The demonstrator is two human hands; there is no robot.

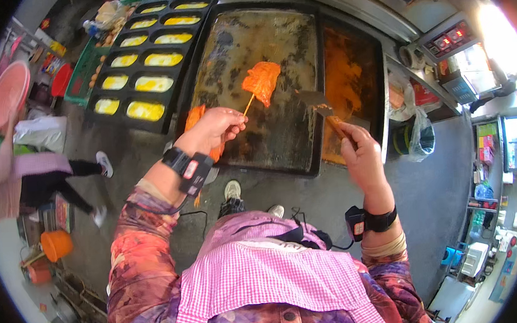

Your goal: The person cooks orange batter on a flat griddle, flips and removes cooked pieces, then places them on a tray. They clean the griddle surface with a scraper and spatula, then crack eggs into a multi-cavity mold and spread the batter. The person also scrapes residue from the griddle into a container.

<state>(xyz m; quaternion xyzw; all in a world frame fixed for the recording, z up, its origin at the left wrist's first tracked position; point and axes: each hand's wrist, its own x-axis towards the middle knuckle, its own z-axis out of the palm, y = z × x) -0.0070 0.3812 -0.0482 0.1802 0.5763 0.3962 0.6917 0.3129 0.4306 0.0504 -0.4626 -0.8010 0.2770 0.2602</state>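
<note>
Left fingers (237, 120): pinched around a thin stick (249, 105).
Orange slab (263, 80): was on the stick, just beyond these fingers; seemed light, soft, oily, perhaps easily torn, so the bare stick looked the safest hold.
Right fingers (353, 134): wrapped the handle of a scraper (321, 104), its flat blade ahead, probably stiff.
Griddle (279, 32): beyond the left fingers, dark, rectangular, glossy, stained.

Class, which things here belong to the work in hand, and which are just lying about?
Apparently in the work:
skewered orange food, in the left hand
scraper, in the right hand
dark-rimmed griddle beneath the food

Apparently just lying about:
orange bucket
red container
whitish plastic bag
</note>
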